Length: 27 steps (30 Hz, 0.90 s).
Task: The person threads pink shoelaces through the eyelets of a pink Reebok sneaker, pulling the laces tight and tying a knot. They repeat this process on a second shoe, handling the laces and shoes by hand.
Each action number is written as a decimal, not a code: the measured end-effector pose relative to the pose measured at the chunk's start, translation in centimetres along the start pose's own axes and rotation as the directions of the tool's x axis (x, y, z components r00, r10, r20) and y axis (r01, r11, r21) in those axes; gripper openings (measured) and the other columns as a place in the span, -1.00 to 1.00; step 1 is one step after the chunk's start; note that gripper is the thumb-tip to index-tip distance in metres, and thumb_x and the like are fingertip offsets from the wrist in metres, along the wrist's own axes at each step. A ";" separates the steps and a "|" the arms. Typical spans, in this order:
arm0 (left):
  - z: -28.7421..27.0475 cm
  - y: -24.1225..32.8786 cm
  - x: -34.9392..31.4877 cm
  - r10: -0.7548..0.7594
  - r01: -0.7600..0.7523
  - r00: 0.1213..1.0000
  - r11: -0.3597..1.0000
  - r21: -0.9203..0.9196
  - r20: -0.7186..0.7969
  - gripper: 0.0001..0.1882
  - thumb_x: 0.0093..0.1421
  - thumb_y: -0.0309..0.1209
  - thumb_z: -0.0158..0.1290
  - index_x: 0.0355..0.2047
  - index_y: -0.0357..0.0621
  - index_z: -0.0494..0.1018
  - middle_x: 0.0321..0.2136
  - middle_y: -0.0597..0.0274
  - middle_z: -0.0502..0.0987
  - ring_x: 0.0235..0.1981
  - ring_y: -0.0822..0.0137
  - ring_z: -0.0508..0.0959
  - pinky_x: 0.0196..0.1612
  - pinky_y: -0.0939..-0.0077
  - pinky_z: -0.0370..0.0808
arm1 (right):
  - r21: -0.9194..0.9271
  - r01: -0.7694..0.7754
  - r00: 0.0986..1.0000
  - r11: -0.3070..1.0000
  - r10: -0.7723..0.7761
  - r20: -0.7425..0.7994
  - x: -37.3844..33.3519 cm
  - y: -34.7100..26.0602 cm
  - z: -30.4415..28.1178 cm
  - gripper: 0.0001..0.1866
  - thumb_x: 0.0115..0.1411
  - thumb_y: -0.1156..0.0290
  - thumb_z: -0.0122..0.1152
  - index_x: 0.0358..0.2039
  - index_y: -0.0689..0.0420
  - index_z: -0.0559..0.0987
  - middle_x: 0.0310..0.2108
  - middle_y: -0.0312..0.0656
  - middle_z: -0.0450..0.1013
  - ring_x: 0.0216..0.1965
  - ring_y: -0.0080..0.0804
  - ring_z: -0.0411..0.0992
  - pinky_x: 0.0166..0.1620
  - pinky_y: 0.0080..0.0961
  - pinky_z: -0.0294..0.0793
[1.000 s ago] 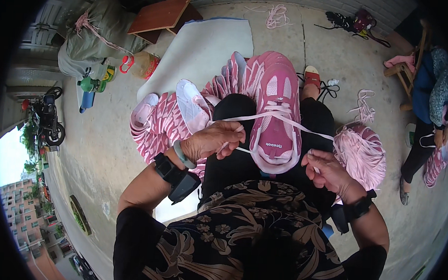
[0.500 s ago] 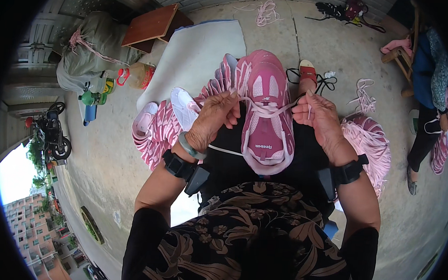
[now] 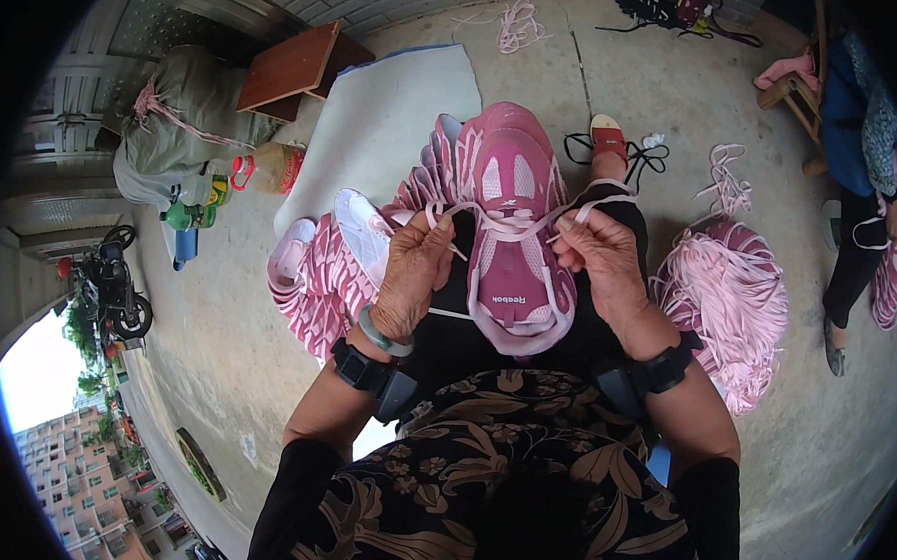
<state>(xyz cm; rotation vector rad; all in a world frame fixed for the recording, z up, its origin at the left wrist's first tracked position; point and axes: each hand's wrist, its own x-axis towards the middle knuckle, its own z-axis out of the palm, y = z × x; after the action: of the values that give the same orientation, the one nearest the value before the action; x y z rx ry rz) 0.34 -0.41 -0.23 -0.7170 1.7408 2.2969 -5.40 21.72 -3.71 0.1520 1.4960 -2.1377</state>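
Pink sneaker point(image 3: 516, 233) upright on lap, pale-pink lace point(image 3: 491, 218) half-threaded.

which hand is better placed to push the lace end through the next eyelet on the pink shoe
Probably the left. The left hand pinches a free lace end just beside the pink shoe, tip pointing at the eyelets. The right hand holds the other strand taut, away from the shoe's edge.

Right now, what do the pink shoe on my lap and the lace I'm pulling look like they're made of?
The pink shoe looks like knit mesh fabric with smoother, probably synthetic, overlays: its toe panels show a fine weave. The lace looks like flat woven textile, pale pink and matte, bending limply between the left hand and the right hand.
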 end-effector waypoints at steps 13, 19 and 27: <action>0.6 -0.4 -0.3 -0.014 0.022 0.998 0.991 0.129 -0.066 -0.88 0.17 -0.38 0.03 -0.35 -0.15 0.47 -0.59 0.30 0.52 -0.68 0.56 0.46 -0.68 0.79 0.31 | -0.408 0.531 0.835 0.742 -0.541 0.104 1.5 2.1 0.3 -0.94 0.08 0.57 0.10 -0.49 0.19 0.41 -0.59 -0.26 0.39 -0.59 -0.44 0.35 -0.49 -0.61 0.34; 0.2 -0.8 -0.4 0.000 -0.003 1.000 0.987 0.163 0.017 -0.90 0.20 -0.39 0.00 -0.40 -0.13 0.42 -0.65 0.33 0.47 -0.76 0.57 0.36 -0.71 0.78 0.23 | -0.716 0.683 0.589 0.140 -0.686 0.427 1.3 -0.3 0.7 -0.92 0.01 0.59 0.06 -0.45 0.18 0.38 -0.55 -0.10 0.36 -0.51 -0.08 0.37 -0.44 -0.35 0.39; 0.9 -1.2 -0.2 0.116 -0.112 0.993 0.951 0.289 0.005 -0.80 0.27 -0.27 -0.11 -0.46 -0.07 0.31 -0.73 0.39 0.36 -0.81 0.60 0.26 -0.75 0.76 0.13 | -0.656 0.600 0.740 0.458 -0.630 0.236 1.6 1.7 1.1 -0.84 0.05 0.50 0.16 -0.55 0.17 0.35 -0.62 -0.18 0.34 -0.61 -0.35 0.33 -0.49 -0.54 0.35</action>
<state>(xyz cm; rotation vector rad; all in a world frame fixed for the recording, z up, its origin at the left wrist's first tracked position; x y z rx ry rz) 0.77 0.85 -0.96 -0.5885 2.1152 2.0412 -5.81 19.78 -5.33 -0.7579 2.5799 -1.8171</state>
